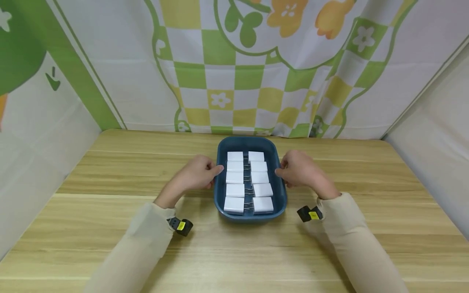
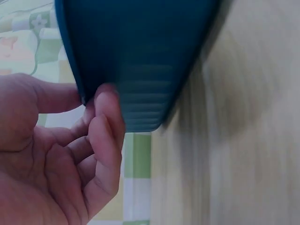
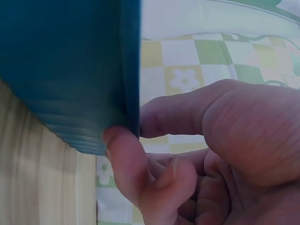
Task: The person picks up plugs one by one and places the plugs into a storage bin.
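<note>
A dark blue plastic bin (image 1: 253, 219) sits at the middle of the wooden table. Inside it lie several white blocks (image 1: 234, 190) in two columns, with metal prongs (image 1: 248, 191) pointing inward between them; they look like plug chargers. My left hand (image 1: 198, 173) pinches the bin's left rim, thumb on top and fingers below the lip. On the opposite side my right hand (image 1: 300, 170) pinches the right rim in the same way. Both wrist views show the ribbed outer wall of the bin (image 2: 145, 84) beside the curled fingers; its inside is hidden there.
The wooden table (image 1: 91, 228) spreads around the bin on every side. Behind it hangs a green, yellow and white checked curtain (image 1: 234, 93). White cloth walls (image 1: 436, 134) stand at the left and right. Each wrist carries a small black camera (image 1: 182, 226).
</note>
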Demonstrator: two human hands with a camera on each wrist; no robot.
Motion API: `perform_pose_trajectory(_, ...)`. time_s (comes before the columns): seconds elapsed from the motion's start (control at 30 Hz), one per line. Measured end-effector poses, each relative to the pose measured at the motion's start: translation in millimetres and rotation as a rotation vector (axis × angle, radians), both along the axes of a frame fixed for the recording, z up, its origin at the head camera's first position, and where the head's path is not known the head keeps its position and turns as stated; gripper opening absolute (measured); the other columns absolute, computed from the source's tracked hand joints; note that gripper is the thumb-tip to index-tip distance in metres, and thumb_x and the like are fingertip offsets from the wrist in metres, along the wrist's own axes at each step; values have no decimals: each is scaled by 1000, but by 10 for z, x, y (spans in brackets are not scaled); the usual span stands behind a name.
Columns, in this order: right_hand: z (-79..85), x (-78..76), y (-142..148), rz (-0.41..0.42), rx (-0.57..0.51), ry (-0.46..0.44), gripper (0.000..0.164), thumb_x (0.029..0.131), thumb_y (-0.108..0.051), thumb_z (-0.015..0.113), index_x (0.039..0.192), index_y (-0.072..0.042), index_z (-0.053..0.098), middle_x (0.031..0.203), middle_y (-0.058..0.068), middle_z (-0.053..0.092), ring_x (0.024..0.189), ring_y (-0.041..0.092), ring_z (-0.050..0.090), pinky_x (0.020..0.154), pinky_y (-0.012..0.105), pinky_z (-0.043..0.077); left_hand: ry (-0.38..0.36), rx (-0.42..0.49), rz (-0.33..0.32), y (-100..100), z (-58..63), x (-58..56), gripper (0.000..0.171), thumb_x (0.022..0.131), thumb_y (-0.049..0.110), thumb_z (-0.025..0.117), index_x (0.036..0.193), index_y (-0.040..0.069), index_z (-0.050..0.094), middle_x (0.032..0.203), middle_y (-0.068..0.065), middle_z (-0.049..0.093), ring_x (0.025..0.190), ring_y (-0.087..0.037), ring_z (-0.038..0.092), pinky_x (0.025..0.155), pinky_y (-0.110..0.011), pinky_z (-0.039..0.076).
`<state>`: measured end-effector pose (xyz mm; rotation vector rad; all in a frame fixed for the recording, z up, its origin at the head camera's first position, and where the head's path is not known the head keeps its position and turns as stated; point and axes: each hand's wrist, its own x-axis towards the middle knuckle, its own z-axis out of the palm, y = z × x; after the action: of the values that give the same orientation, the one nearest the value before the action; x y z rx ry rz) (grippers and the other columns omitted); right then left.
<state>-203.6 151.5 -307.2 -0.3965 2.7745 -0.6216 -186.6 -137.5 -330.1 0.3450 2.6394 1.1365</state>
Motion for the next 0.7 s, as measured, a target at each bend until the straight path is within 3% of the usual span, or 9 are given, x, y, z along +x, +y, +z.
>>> perform_pose_trajectory(0.47, 26, -22, 87, -32, 35, -3, 30, 97, -18, 66, 71, -5, 69, 55, 3, 63, 53, 19, 65, 52, 28, 46, 72, 41, 24, 120, -93, -20, 38, 106, 22, 55, 73, 5, 61, 57, -4, 55, 51, -16, 51, 51, -29, 42)
perform_pose_trajectory(0.6, 33, -24, 114, -27, 21, 2, 28, 98, -26, 67, 88, -1, 73, 65, 8, 68, 57, 20, 66, 55, 31, 49, 76, 17, 29, 91, -84, -16, 40, 106, 29, 53, 76, 5, 61, 60, -4, 56, 52, -16, 51, 51, -30, 41)
perform_pose_trajectory(0.7, 54, -26, 167, -50, 8, 111, 37, 96, -34, 69, 105, 2, 72, 80, 12, 71, 67, 23, 67, 63, 37, 52, 111, -51, 71, 25, -58, -26, 43, 106, 40, 52, 83, 6, 63, 64, -4, 56, 55, -17, 50, 51, -31, 39)
